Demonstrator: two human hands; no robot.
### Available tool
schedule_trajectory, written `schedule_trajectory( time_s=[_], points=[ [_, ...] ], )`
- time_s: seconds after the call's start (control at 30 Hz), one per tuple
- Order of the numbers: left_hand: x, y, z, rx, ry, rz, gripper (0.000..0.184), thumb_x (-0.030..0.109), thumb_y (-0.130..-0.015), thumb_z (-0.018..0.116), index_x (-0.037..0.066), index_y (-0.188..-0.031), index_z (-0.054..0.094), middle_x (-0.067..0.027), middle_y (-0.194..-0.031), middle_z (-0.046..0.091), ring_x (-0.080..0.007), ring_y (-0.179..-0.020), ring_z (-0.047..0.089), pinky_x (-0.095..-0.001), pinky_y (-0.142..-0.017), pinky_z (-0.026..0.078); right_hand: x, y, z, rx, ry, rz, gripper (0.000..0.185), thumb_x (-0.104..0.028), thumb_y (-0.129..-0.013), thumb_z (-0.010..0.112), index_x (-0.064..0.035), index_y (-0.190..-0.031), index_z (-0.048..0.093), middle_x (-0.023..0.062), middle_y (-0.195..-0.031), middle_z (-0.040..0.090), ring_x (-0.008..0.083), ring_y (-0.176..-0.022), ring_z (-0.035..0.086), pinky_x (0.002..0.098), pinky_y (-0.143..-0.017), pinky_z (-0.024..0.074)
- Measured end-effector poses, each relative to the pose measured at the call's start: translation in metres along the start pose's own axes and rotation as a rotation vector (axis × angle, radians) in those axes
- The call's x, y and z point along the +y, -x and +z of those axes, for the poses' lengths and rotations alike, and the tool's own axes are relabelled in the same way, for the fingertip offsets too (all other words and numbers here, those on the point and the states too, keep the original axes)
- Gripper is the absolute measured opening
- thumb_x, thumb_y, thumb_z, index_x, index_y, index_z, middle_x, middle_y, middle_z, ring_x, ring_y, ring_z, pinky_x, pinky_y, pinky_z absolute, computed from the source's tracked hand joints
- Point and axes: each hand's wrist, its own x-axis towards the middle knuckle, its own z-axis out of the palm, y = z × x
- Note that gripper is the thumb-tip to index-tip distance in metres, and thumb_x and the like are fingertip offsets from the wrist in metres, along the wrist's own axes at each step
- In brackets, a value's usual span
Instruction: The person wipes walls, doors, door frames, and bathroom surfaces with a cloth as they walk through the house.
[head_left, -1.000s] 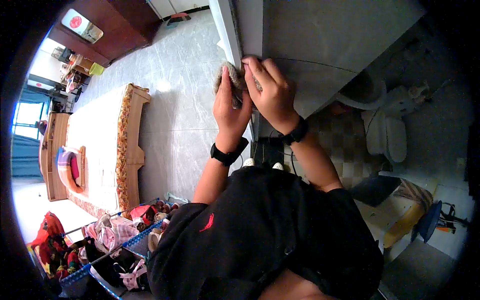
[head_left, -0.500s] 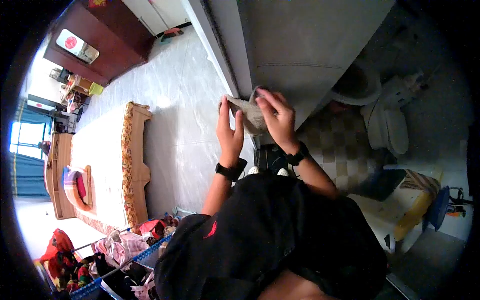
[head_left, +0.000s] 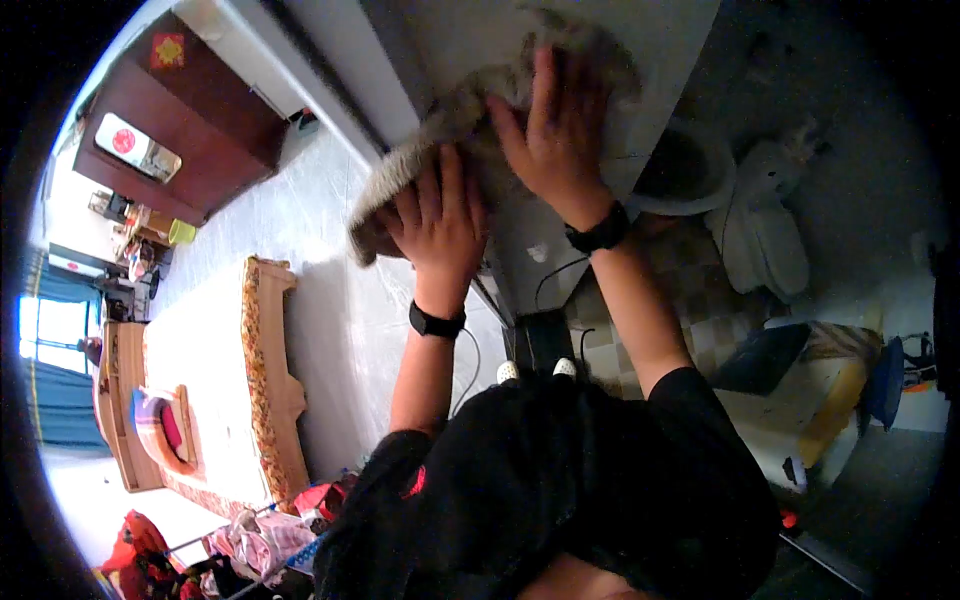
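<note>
A greyish-beige cloth [head_left: 395, 185] is spread against the grey upright panel [head_left: 430, 50] in front of me. My left hand [head_left: 440, 230] lies on the cloth's lower left part, fingers stretched and slightly apart. Higher up and to the right, my right hand [head_left: 562, 150] rests flat on it with the thumb held out. One edge of the cloth hangs past my left fingers, beside the panel's left edge. Dark shade hides some of the cloth around my right fingertips. Black bands circle both wrists.
On the left are a bed [head_left: 215, 390], a dark red cabinet [head_left: 190, 110] and a rack of clothes [head_left: 260, 540]. A toilet [head_left: 765, 225] and a basin [head_left: 690, 170] stand in the dim room on the right. Thin cables run near my feet.
Both hands have moved up and forward. The cloth, bunched between my fingers before, is now spread out under both palms against the panel.
</note>
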Motion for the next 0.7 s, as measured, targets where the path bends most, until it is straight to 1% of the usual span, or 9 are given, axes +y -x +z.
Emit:
schedule_trajectory(
  time_s=[0.03,0.1,0.23,0.33,0.37,0.43,0.53,0.6,0.7],
  points=[
    [0.001,0.009,0.004,-0.042,-0.001,-0.008,0.043,0.03,-0.081,0.058,0.015,-0.121,0.056,-0.0052,-0.113,0.055,-0.0291,-0.098,0.049,-0.049,-0.087,0.033,0.002,0.006,0.006,0.01,0.011,0.006,0.073,-0.032,-0.082,0.062,0.0042,-0.135,0.027,0.0322,-0.127,0.039,0.0476,-0.113,0.04,0.0521,-0.095,0.0316],
    [0.003,0.022,0.007,-0.093,-0.019,0.003,0.042,0.027,-0.08,0.057,0.015,-0.121,0.057,-0.0039,-0.113,0.056,-0.0253,-0.095,0.051,-0.0447,-0.081,0.035,0.0,0.015,0.008,0.045,-0.075,0.059,0.051,-0.037,-0.081,0.06,-0.0212,-0.127,0.047,0.0191,-0.105,0.055,0.0368,-0.075,0.055,0.049,-0.064,0.0441],
    [0.008,0.062,0.021,-0.211,-0.096,0.047,0.049,0.027,-0.08,0.055,0.008,-0.125,0.051,-0.0127,-0.12,0.054,-0.0324,-0.099,0.05,-0.0464,-0.08,0.038,0.003,0.063,0.02,-0.126,-0.011,0.137,0.047,-0.039,-0.081,0.06,-0.0273,-0.125,0.048,0.0184,-0.107,0.054,0.0353,-0.071,0.055,0.0499,-0.06,0.0436],
    [0.016,0.091,0.027,-0.332,-0.111,0.093,0.05,0.022,-0.078,0.056,0.006,-0.125,0.051,-0.0122,-0.124,0.051,-0.0325,-0.104,0.049,-0.046,-0.081,0.038,0.007,0.116,0.029,-0.132,0.163,0.042,0.051,-0.041,-0.079,0.06,-0.0124,-0.12,0.05,0.0251,-0.105,0.053,0.0406,-0.081,0.053,0.0468,-0.06,0.0441],
    [0.02,0.107,0.028,-0.404,0.016,0.062,0.05,0.018,-0.077,0.056,0.0,-0.123,0.049,-0.0175,-0.127,0.048,-0.0395,-0.111,0.045,-0.0523,-0.09,0.035,0.007,0.135,0.031,-0.215,0.158,0.111,0.046,-0.04,-0.081,0.059,-0.0209,-0.121,0.051,0.0222,-0.108,0.053,0.0395,-0.081,0.054,0.0492,-0.062,0.0441],
    [0.03,0.116,0.024,-0.479,0.062,0.065,0.048,0.017,-0.078,0.055,-0.001,-0.122,0.049,-0.0178,-0.123,0.05,-0.0373,-0.111,0.046,-0.0521,-0.092,0.034,0.013,0.156,0.029,-0.289,0.165,0.184,0.042,-0.04,-0.082,0.058,-0.0293,-0.122,0.051,0.0193,-0.111,0.053,0.0383,-0.081,0.055,0.0516,-0.065,0.044],
    [0.047,0.111,0.025,-0.551,0.202,0.044,0.049,0.017,-0.078,0.056,-0.009,-0.118,0.046,-0.0261,-0.118,0.049,-0.0442,-0.112,0.043,-0.0548,-0.097,0.031,0.028,0.165,0.023,-0.234,0.0,0.183,0.047,-0.04,-0.081,0.058,-0.0236,-0.124,0.05,0.0224,-0.113,0.051,0.0406,-0.089,0.054,0.0514,-0.071,0.0442],
    [0.058,0.105,0.028,-0.535,0.141,0.088,0.051,0.02,-0.08,0.056,-0.01,-0.12,0.045,-0.0283,-0.12,0.047,-0.05,-0.113,0.04,-0.0552,-0.095,0.033,0.036,0.156,0.009,-0.423,-0.11,0.333,0.067,-0.039,-0.075,0.064,0.0015,-0.124,0.041,0.0303,-0.12,0.044,0.0484,-0.099,0.046,0.0531,-0.081,0.0416],
    [0.08,0.077,0.023,-0.459,0.256,-0.002,0.056,0.021,-0.082,0.058,-0.01,-0.125,0.04,-0.0335,-0.127,0.037,-0.0564,-0.118,0.029,-0.0588,-0.098,0.028,0.059,0.121,-0.007,-0.295,-0.033,0.354,0.08,-0.038,-0.074,0.066,0.0114,-0.126,0.031,0.0328,-0.124,0.039,0.0507,-0.11,0.038,0.0545,-0.094,0.0316]
  ],
)
